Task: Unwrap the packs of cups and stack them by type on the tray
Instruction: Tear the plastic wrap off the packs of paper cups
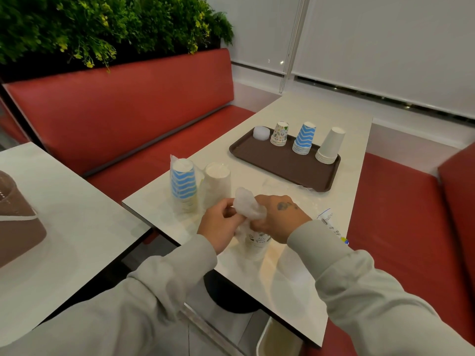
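A wrapped pack of patterned cups point(257, 244) stands near the table's front edge. My left hand point(218, 224) and my right hand point(280, 217) both grip the bunched clear plastic wrap point(248, 208) at its top. Behind them stand two wrapped packs: blue zigzag cups point(183, 186) and plain white cups point(218, 183). On the brown tray point(282, 167) further back stand upside-down stacks of clear plastic cups point(261, 133), patterned cups point(279, 134), blue zigzag cups point(303, 138) and white cups point(330, 146).
Loose clear wrap point(280, 187) lies between my hands and the tray. A printed label or packet point(331, 224) lies by my right sleeve. Red bench seats point(401, 201) flank the table. A second table point(64, 227) with a brown object point(15, 217) is to the left.
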